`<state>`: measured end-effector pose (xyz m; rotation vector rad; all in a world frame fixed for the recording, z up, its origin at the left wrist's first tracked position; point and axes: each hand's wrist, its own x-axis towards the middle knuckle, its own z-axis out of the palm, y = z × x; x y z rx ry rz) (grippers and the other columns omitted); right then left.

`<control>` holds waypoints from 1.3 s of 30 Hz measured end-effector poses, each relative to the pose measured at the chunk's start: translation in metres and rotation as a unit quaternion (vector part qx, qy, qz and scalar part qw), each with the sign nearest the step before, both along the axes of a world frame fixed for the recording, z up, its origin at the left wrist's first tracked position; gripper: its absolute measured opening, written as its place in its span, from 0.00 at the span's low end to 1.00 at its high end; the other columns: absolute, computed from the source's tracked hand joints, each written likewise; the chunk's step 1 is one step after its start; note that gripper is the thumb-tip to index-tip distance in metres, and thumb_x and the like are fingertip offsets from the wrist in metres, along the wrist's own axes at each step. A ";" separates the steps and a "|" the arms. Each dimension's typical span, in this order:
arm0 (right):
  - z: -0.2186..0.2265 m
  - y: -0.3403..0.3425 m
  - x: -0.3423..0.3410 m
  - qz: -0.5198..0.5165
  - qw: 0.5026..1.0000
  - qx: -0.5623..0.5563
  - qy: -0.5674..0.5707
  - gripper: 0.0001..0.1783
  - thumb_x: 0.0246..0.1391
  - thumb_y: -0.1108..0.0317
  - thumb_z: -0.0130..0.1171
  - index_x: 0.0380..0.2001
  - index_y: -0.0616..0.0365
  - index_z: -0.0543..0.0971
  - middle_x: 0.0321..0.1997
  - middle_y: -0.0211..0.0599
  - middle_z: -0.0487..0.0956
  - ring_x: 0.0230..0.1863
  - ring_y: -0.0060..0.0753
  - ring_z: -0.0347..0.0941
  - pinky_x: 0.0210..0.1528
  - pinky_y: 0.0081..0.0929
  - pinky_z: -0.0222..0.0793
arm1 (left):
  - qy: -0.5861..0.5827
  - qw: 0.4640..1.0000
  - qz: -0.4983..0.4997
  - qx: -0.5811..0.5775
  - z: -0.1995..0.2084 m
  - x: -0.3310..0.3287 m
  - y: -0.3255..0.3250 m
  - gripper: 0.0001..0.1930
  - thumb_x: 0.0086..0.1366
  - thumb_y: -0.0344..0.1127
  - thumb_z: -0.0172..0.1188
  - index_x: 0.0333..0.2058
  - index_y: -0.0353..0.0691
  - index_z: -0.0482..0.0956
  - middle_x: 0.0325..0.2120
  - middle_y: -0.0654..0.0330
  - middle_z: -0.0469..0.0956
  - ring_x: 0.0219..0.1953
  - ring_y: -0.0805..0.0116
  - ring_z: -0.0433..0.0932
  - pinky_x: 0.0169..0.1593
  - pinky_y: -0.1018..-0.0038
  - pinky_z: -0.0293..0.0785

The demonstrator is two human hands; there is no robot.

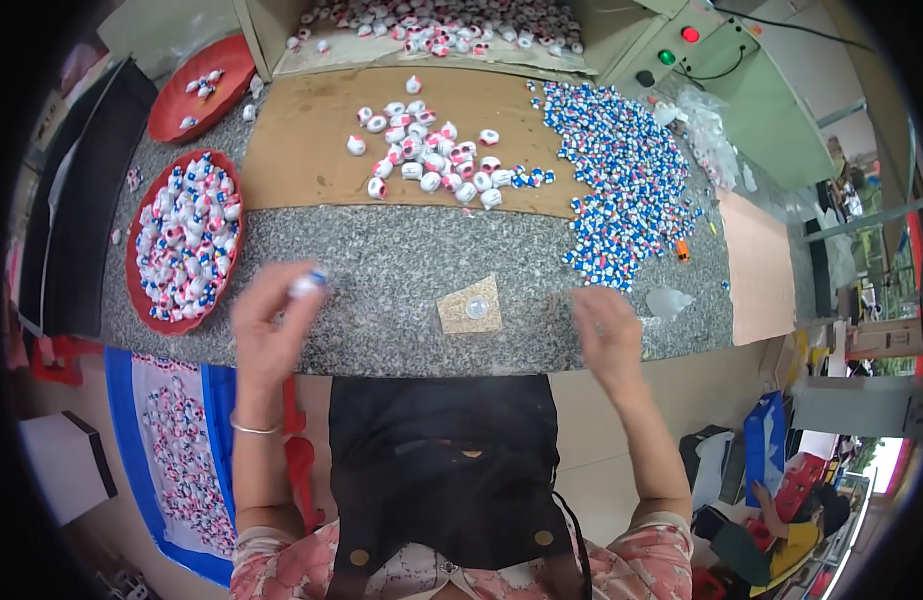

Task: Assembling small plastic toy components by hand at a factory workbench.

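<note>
Between the thumb and fingers of my left hand (268, 325) is a small white piece with a blue top (309, 283), slightly blurred, raised over the grey speckled tabletop. My right hand (609, 335) hovers by the front edge of a heap of small blue-and-white pieces (621, 180); its fingers are smeared by motion. Between my hands lies a tan board (468, 318) bearing a small clear round part (477, 307). Farther off, white-and-pink rounded pieces (421, 150) are scattered on a brown cardboard sheet (301, 130).
A red bowl (131, 260) full of joined pieces stands left, another red bowl (161, 120) behind it. A clear plastic piece (667, 302) and a small orange item (682, 251) lie right. Below left is a blue bin (218, 420). An open-fronted box (431, 68) holds more pieces.
</note>
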<state>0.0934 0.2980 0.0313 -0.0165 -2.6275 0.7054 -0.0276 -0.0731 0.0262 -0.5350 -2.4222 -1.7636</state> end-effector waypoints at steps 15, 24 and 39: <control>-0.031 0.044 0.018 0.006 0.986 0.162 -0.030 0.11 0.48 0.81 0.60 0.37 0.61 0.74 0.37 0.47 0.74 0.41 0.51 0.70 0.44 0.42 0.66 | 0.337 0.805 0.299 -0.387 0.009 -0.062 -0.076 0.21 0.59 0.30 0.63 0.53 0.40 0.77 0.53 0.44 0.72 0.55 0.46 0.70 0.57 0.59 0.67; -0.038 0.044 0.004 0.019 0.991 0.110 -0.067 0.12 0.47 0.76 0.60 0.37 0.60 0.75 0.37 0.45 0.72 0.44 0.49 0.71 0.45 0.40 0.69 | 0.157 0.969 -0.028 -0.186 -0.053 -0.161 0.034 0.18 0.63 0.23 0.57 0.53 0.39 0.75 0.51 0.57 0.71 0.38 0.69 0.76 0.38 0.78 0.75; -0.026 0.000 -0.008 0.176 0.974 0.114 -0.086 0.13 0.38 0.80 0.57 0.33 0.61 0.75 0.36 0.43 0.73 0.41 0.49 0.74 0.39 0.40 0.74 | -0.173 0.968 -0.142 0.113 -0.037 -0.122 0.060 0.17 0.70 0.34 0.55 0.54 0.37 0.72 0.43 0.57 0.77 0.45 0.68 0.78 0.49 0.74 0.75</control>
